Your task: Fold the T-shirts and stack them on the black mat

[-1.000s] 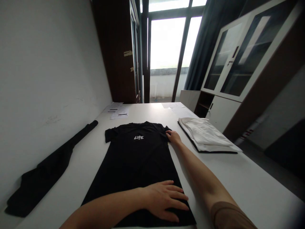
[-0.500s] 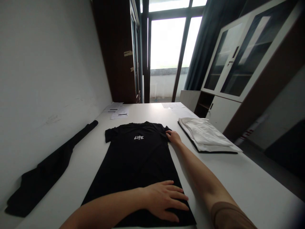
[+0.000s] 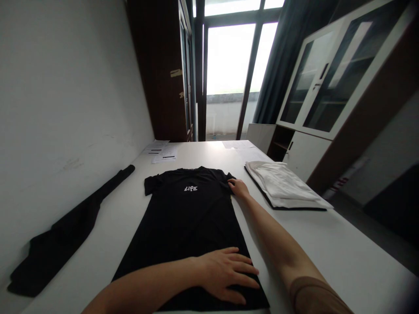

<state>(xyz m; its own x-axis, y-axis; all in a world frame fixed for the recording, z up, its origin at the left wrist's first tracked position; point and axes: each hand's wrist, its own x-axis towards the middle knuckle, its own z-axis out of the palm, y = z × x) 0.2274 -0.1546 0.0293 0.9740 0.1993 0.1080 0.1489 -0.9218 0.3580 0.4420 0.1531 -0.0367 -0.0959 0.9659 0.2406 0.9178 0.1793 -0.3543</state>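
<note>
A black T-shirt point(image 3: 186, 226) with a small white print on its chest lies spread flat, collar at the far end. My left hand point(image 3: 229, 275) rests palm down near its lower right corner, fingers spread over the cloth. Farther up, my right hand point(image 3: 239, 188) is at the shirt's right sleeve, fingertips closed on the sleeve's edge; the thumb is mostly hidden. My left forearm crosses the bottom part of the shirt and covers some of it.
On the white table point(image 3: 327, 244), a stack of folded white cloth point(image 3: 284, 185) with a black layer beneath lies at the right. Another black garment point(image 3: 65, 231) lies along the wall at the left. Paper sheets point(image 3: 163, 153) lie at the far left; a glass-door cabinet point(image 3: 322, 83) stands right.
</note>
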